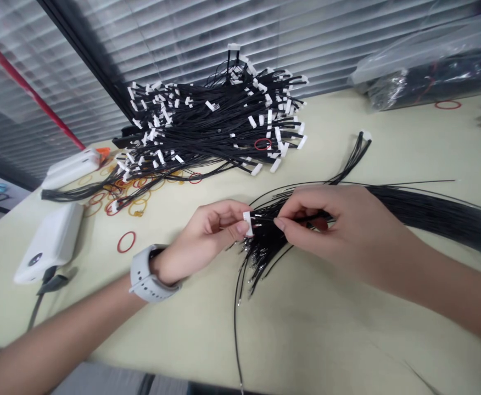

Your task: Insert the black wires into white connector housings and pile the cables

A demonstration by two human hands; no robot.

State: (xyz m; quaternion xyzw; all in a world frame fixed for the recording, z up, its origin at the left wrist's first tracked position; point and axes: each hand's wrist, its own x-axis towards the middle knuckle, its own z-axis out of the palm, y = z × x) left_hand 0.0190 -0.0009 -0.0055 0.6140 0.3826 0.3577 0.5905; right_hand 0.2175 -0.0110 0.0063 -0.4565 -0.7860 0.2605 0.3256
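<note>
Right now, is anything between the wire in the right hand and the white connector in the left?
Nothing visible. The left hand pinches the white connector; the right hand holds the wire just beside it. The loose wire bundle lies underneath, not between.

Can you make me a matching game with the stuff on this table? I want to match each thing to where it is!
Things:
1. white connector
2. black wire
3. red rubber band
4. grey watch

Places:
A. strapped around the left wrist
B. pinched in the right hand
C. flat on the table, near the white power bank
D. pinched in the left hand

Pairs: 1-D, 2-B, 3-C, 4-A.
</note>
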